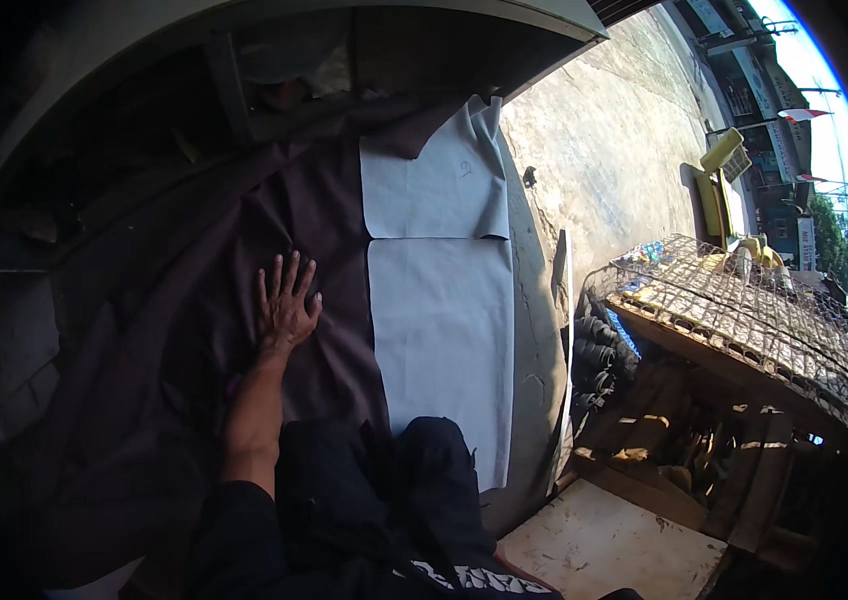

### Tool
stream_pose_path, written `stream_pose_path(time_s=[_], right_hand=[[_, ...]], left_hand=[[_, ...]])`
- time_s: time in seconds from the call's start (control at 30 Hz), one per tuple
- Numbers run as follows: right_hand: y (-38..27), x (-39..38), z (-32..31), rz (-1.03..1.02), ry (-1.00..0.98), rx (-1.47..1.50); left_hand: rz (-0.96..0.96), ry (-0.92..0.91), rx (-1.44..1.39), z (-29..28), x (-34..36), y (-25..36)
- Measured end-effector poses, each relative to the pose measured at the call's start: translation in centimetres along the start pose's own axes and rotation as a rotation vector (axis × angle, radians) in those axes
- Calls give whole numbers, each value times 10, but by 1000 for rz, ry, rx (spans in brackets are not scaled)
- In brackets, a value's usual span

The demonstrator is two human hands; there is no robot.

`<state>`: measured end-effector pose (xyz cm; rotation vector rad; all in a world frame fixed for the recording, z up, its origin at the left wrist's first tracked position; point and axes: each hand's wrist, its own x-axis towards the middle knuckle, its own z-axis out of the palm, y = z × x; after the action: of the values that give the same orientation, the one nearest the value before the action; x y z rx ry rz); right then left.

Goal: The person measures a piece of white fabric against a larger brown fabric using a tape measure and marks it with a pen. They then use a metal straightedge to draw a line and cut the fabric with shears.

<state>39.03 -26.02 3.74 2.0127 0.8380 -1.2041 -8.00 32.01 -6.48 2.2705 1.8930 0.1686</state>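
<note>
My left hand (pixel 289 308) lies palm down on a dark brown sheet of cloth-like material (pixel 329 350), fingers spread and holding nothing. The brown sheet spreads to the left in loose folds and creases. Along its right side runs a pale grey-white sheet (pixel 442 330), split by a crosswise edge near its top. On the upper pale part (pixel 434 190) is a small handwritten mark. Whether brown and pale are two faces of one material, I cannot tell. A strip of skin from my right arm (pixel 527 572) shows at the lower edge; my right hand is out of sight.
My knees (pixel 434 450) touch the sheets' near end. At right stand a wire mesh rack (pixel 744 300), a wooden frame with scraps, and a pale board (pixel 609 540). A metal-edged structure (pixel 544 25) overhangs the far end. Sunlit concrete (pixel 604 130) lies beyond.
</note>
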Motion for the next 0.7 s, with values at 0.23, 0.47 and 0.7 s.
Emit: stream_pose_path(time_s=[0.23,0.47,0.7], right_hand=[[-56,78,-6,-34,575,716],[-74,114,-147,-41,841,561],[45,49,-167,15,1183,894]], left_hand=[[61,79,80,10,9,12],[189,183,32,29,-35,83],[204,-166,43,39,-128,167]])
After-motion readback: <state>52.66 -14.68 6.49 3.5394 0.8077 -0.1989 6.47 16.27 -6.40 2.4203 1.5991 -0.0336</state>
